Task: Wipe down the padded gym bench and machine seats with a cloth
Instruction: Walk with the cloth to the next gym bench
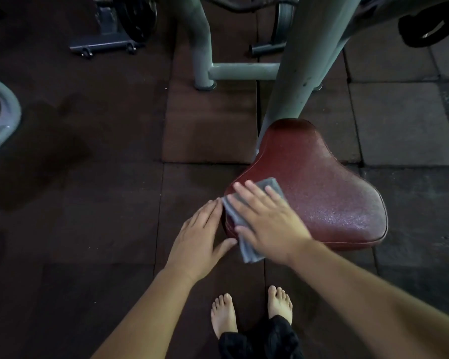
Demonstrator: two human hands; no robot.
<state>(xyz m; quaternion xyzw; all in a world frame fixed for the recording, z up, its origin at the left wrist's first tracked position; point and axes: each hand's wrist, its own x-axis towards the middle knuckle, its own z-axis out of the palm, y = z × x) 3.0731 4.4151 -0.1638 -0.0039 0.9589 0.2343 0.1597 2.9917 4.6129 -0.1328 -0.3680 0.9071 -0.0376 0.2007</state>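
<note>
Pressing the cloth [246, 224] flat-fingered, the right hand [267, 221] has most of the seat [322, 193] beyond it left, the left hand [200, 239] open.

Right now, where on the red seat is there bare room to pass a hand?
The seat is bare from the right hand across to its right edge, and up to the grey post. The near-left corner is crowded: the cloth under the right hand, the left hand beside it.

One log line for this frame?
step: wipe seat | right hand: flat on cloth at seat corner | left hand: open, beside seat
</note>
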